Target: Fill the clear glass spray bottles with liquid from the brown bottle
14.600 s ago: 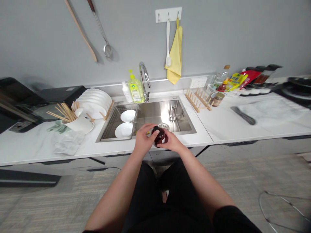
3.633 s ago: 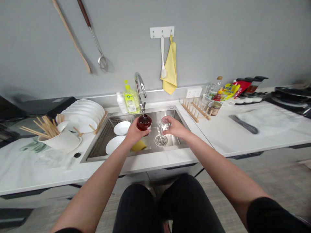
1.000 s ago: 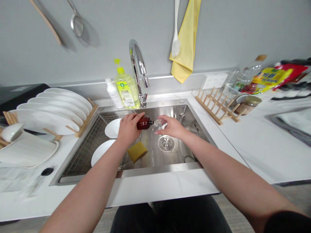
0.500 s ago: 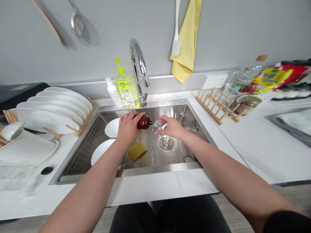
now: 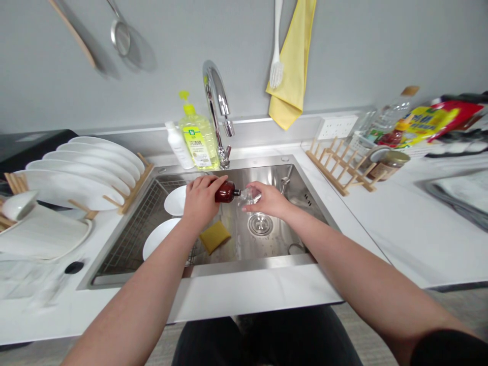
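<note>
Left hand [image 5: 200,203] closed around dark-brown bottle [image 5: 225,192], bottle lying near level, black neck pointing right, touching clear glass [image 5: 249,196] gripped in right hand [image 5: 267,199]. Both hands over stainless sink [image 5: 251,262]. Yellow sponge [image 5: 214,237] at 6 o'clock from left hand; white plate [image 5: 158,252] on wire rack [image 5: 131,249] at 8 o'clock; drain [image 5: 260,224] at 6 o'clock from right hand; chrome faucet [image 5: 215,96] at 12 o'clock.

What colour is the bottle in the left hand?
Dark reddish brown: the glossy bottle shows best in the head view.
</note>
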Motion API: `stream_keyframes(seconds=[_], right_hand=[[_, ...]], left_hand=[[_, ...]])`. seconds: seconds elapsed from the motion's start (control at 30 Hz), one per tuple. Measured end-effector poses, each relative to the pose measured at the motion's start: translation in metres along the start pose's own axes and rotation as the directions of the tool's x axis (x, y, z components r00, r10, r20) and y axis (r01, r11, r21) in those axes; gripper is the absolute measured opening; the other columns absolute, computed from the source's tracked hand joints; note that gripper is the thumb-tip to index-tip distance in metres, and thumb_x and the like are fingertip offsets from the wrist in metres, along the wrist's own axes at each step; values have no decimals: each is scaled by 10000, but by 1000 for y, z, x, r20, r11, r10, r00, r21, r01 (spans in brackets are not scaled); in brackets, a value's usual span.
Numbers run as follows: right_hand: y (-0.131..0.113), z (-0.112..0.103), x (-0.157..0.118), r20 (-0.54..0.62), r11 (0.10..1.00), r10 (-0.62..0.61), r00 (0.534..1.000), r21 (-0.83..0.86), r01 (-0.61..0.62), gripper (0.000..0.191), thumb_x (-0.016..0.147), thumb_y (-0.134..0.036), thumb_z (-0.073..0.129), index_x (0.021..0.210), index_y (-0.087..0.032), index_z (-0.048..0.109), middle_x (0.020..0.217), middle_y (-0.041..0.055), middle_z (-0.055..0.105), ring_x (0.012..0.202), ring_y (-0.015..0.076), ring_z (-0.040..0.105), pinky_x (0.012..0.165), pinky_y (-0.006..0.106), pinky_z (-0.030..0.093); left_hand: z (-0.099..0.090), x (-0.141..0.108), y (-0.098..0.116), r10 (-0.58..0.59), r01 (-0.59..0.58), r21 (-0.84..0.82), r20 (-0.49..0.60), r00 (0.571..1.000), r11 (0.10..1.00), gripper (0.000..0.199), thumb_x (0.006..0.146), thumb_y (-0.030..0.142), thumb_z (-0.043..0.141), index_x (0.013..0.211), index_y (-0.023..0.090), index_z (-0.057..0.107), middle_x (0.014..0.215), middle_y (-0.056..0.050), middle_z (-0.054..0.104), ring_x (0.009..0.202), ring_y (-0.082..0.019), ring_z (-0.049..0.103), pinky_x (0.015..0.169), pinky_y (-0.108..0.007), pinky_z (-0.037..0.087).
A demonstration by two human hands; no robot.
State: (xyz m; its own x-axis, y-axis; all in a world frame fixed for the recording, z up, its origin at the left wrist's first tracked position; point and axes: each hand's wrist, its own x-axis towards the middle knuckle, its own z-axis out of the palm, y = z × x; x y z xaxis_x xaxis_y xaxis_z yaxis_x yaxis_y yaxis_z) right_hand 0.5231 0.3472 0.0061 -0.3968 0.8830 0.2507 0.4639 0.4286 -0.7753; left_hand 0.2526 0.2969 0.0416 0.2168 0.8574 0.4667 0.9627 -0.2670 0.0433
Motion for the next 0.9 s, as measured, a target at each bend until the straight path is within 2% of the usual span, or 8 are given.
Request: stream_keyframes(seconds=[0.9], right_hand=[[-2,0,0,8,1000,17,1000,18,-17,741,654,-456,1094,1283,-238,769,1043,19,814,950,242,767,885,358,591]], left_hand=[[-2,-1,1,2,-2,0,0,1000,1000,718,924,146,699,1617,331,670,1539,-115,723,1417,-399,601,1170,-559,413]])
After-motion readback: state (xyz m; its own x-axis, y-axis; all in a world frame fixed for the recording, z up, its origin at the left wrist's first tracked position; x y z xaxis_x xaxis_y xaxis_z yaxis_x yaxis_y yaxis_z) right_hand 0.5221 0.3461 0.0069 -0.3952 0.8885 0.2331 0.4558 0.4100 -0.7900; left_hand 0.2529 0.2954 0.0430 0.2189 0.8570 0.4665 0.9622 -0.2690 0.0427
